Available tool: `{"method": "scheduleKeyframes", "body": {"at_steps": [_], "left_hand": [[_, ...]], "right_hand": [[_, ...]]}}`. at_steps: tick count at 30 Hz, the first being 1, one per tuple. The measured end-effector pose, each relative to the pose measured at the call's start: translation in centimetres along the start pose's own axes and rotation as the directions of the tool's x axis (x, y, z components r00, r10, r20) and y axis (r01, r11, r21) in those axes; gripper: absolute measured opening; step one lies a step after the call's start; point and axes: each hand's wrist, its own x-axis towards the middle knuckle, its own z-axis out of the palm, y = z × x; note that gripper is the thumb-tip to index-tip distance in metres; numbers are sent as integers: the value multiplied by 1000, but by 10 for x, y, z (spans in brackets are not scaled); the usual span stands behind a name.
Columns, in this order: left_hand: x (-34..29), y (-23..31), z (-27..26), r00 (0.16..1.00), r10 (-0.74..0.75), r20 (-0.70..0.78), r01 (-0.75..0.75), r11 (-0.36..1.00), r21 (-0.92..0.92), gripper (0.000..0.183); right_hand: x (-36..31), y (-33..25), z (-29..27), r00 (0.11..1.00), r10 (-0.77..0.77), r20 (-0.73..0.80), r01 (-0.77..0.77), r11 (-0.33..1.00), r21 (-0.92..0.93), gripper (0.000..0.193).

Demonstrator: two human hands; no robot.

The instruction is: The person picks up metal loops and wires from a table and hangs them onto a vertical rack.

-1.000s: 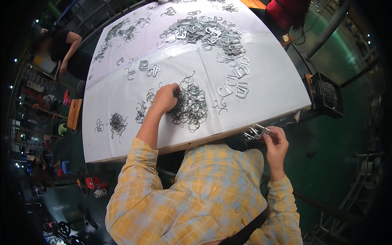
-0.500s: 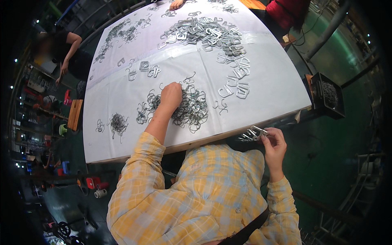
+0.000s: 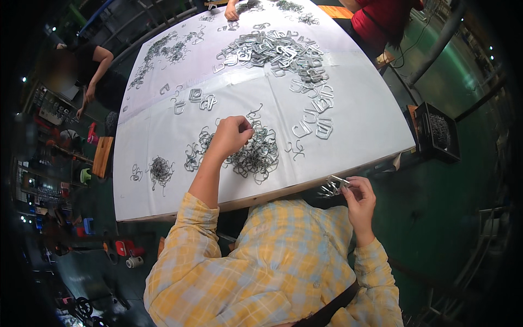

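Observation:
My left hand [image 3: 233,136] is over a loose heap of thin bent wire hooks [image 3: 260,155] at the near middle of the table. Its fingers are curled in toward the thumb, and anything between them is too small to make out. Just off the table's front edge, my right hand [image 3: 360,197] pinches several shiny bent metal loops [image 3: 331,187] between thumb and fingers. A smaller pile of dark wire hooks [image 3: 161,170] lies to the left.
A big pile of flat metal loops [image 3: 272,52] covers the far middle of the white-covered table [image 3: 158,199]. More loops [image 3: 318,106] trail toward me on the right. A black crate [image 3: 437,131] stands beyond the right edge. Other people work at the far side and left.
My left hand has turned and opened slightly at the heap, so its thumb and fingertips now show. My right hand has shifted slightly down and left with the metal loops still in it.

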Motion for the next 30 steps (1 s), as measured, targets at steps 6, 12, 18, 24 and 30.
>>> {"method": "scheduleKeyframes", "body": {"at_steps": [6, 12, 18, 24, 30], "left_hand": [[-32, 55, 46, 904, 393, 167, -174, 696, -697, 8], [-62, 97, 92, 802, 593, 75, -425, 655, -624, 11], [-62, 103, 108, 787, 617, -6, -515, 651, -557, 9], [-78, 101, 105, 818, 551, 168, -309, 665, -680, 6], [-83, 96, 110, 797, 580, 169, -320, 642, -696, 7]], "right_hand": [[4, -4, 6, 999, 21, -32, -22, 1000, -20, 10], [7, -11, 10, 998, -37, -44, 33, 995, -97, 9], [5, -12, 13, 998, -58, -11, 56, 990, -129, 8], [18, 5, -7, 981, -161, 106, 171, 980, -99, 11], [82, 25, 10, 992, -102, 79, 127, 895, -427, 20]]}}
